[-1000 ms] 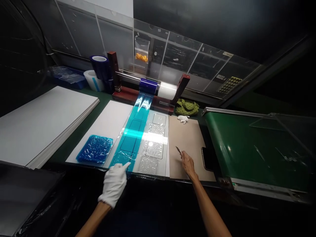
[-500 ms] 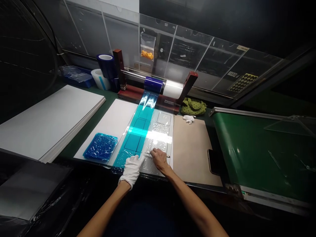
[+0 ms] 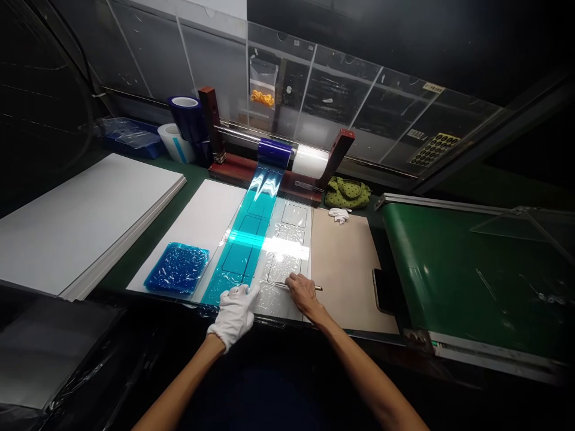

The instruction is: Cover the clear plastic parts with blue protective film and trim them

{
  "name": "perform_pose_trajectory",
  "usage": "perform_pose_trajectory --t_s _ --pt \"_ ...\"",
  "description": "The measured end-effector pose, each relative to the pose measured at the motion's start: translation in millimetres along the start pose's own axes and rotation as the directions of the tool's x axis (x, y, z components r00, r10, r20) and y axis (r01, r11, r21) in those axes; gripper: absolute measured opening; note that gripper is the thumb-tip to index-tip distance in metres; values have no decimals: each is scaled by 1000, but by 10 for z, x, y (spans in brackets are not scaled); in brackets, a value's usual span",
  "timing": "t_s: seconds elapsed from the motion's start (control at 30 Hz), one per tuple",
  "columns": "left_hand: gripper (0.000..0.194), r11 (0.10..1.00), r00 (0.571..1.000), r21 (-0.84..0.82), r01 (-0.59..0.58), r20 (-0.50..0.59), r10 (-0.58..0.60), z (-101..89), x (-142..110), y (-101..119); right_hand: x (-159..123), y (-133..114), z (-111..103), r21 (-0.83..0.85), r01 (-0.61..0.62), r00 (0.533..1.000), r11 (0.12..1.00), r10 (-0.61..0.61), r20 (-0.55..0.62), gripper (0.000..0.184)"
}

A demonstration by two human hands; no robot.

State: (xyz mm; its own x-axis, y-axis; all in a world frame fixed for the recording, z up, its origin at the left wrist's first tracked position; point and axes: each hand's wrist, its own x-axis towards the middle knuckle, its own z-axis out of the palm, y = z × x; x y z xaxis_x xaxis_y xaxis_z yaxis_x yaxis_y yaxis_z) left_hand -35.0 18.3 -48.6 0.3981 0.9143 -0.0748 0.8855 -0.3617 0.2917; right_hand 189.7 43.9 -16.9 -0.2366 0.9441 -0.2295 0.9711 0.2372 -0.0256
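Observation:
My left hand (image 3: 234, 312), in a white glove, rests with its fingers laid on the front end of a strip of translucent blue film (image 3: 240, 254). The strip runs down from a blue roll (image 3: 275, 153) over a clear sheet with dark rectangular outlines (image 3: 294, 214). In my bare right hand (image 3: 303, 293) is a slim pen-like tool (image 3: 318, 288). Its thin end points left over the clear sheet, beside the strip's right edge; whether the tip touches is too small to tell. A stack of blue film pieces (image 3: 177, 267) lies left of the strip on white paper (image 3: 197, 221).
A wooden roll stand (image 3: 224, 166) also carries a white roll (image 3: 311, 160). A thick stack of white sheets (image 3: 99, 209) lies left. Brown board (image 3: 344, 263), a phone (image 3: 384, 290) and a green conveyor belt (image 3: 453, 269) are right. A green dotted pouch (image 3: 347, 193) sits behind.
My right hand has moved to the right with the pen-like tool, away from the blue strip. My left hand has shifted slightly toward me. The whole view has turned a little.

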Motion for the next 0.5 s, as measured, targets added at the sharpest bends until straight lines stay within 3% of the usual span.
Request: perform_pose_trajectory --t_s 0.13,0.3,0.4,0.5 --pt "62 998 999 47 -48 -11 49 42 -183 114 -241 262 14 -15 -66 998 998 66 13 24" --pt "46 992 992 52 -118 -25 120 173 -200 96 -669 560 2 -31 -197 980 980 197 6 24" --pt "40 985 984 22 -170 -49 171 126 -172 63 -973 631 1 -12 -269 963 963 269 -23 23" --pt "31 977 975 -20 -212 -65 211 -18 -120 97 -1216 594 12 121 -325 936 938 337 -101 22"
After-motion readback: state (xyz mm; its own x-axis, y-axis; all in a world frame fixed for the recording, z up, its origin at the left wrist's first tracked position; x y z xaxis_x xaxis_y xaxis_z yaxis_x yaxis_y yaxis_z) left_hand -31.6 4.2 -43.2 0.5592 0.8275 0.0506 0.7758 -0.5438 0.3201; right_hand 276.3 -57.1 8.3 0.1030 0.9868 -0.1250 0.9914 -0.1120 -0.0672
